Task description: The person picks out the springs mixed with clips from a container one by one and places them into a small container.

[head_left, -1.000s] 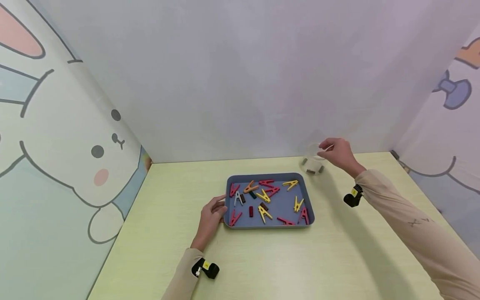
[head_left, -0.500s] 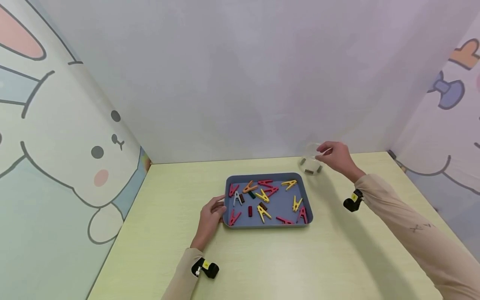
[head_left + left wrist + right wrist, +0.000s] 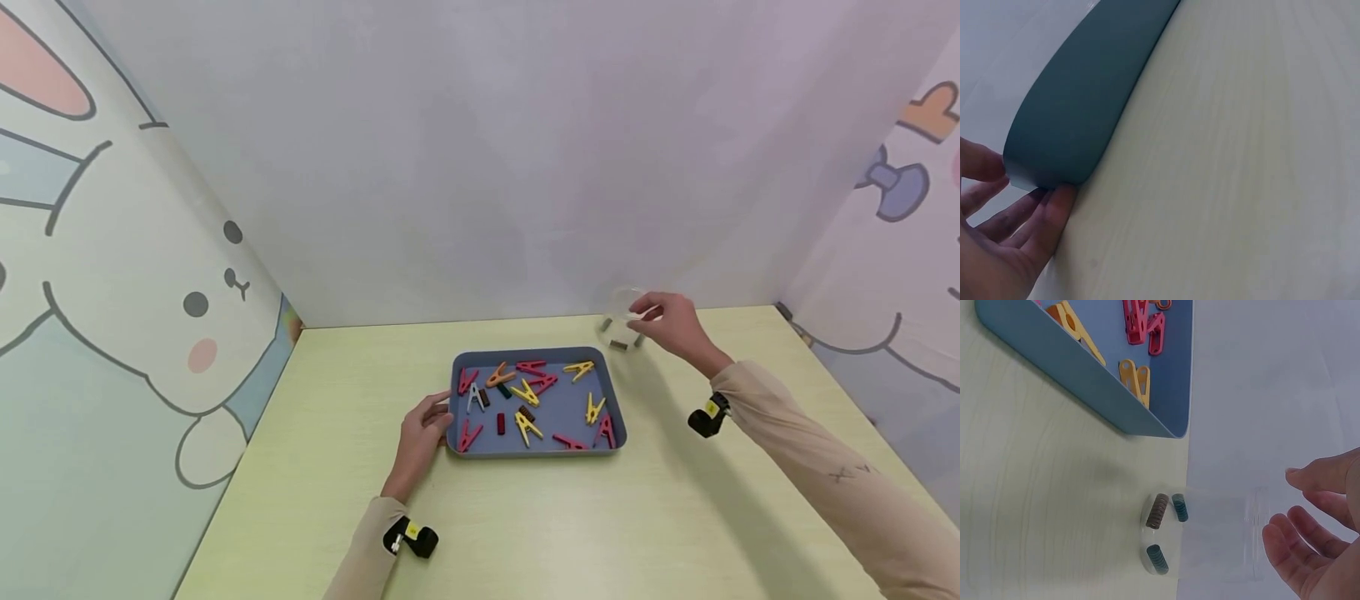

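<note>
A grey-blue tray (image 3: 555,442) lies flat on the table. My left hand (image 3: 417,440) holds its left end, fingertips and thumb around the wall near the corner. Inside are red, yellow, orange and pale-grey clothespins and a few small ribbed pieces, such as a dark red one (image 3: 501,423). A clear plastic jar (image 3: 1216,544) stands upright behind the tray's right corner, with small brown and green ribbed pieces (image 3: 1157,511) at its bottom. My right hand (image 3: 671,325) hovers at the jar's rim, thumb and fingers apart, with nothing visible between them.
The pale wooden table (image 3: 337,375) meets a plain white wall (image 3: 450,208) close behind the jar. Side walls with cartoon drawings (image 3: 150,292) flank the table. The right forearm reaches across the table's right part.
My right hand has come slightly down and toward me beside the jar's rim. The left hand and the tray's contents look unchanged.
</note>
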The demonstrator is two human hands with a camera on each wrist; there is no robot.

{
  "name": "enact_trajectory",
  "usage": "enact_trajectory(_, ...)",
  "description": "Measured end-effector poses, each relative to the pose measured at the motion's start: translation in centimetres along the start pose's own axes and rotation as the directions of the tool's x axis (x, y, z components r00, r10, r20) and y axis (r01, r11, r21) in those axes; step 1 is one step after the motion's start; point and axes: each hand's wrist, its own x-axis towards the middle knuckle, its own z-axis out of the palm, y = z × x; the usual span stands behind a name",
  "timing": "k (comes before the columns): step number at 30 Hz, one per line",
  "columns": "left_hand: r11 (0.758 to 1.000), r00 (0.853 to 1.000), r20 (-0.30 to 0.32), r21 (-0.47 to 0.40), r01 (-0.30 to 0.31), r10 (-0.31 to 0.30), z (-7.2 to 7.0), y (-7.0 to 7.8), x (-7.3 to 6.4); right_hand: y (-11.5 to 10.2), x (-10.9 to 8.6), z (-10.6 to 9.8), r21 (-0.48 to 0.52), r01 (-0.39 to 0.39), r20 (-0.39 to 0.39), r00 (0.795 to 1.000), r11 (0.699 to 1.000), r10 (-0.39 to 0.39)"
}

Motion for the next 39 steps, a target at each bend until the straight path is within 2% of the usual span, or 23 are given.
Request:
enact_trajectory(11,1.000,1.000,0.010,-0.009,-0.004,0.004,-0.1,0.0,0.1,-0.7,-0.6,0.5,0.022,0.023,0.013,1.000,1.000,-0.023)
enact_trajectory(19,0.998,0.999,-0.005,-0.048,0.034,-0.034,-0.2,-2.4,1.1,-1.2,-1.0,1.0,0.041,0.033,0.018,0.999,0.999,-0.034)
enact_trajectory(27,0.998,1.000,0.014,-0.060,-0.023,0.024,-0.4,-1.2,0.8,-1.9,-1.5,1.4,0.068,0.048,0.019,0.999,0.997,-0.049)
enact_trajectory(34,0.999,0.999,-0.034,-0.031,-0.013,0.012,-0.1,-3.2,1.6,-2.6,-2.0,1.9,0.096,0.052,0.026,0.998,0.994,-0.054)
enact_trajectory(39,1.000,0.998,-0.050,-0.008,-0.025,0.025,0.1,-3.6,1.7,-3.0,-2.4,2.1,0.096,0.054,0.035,0.998,0.994,-0.058)
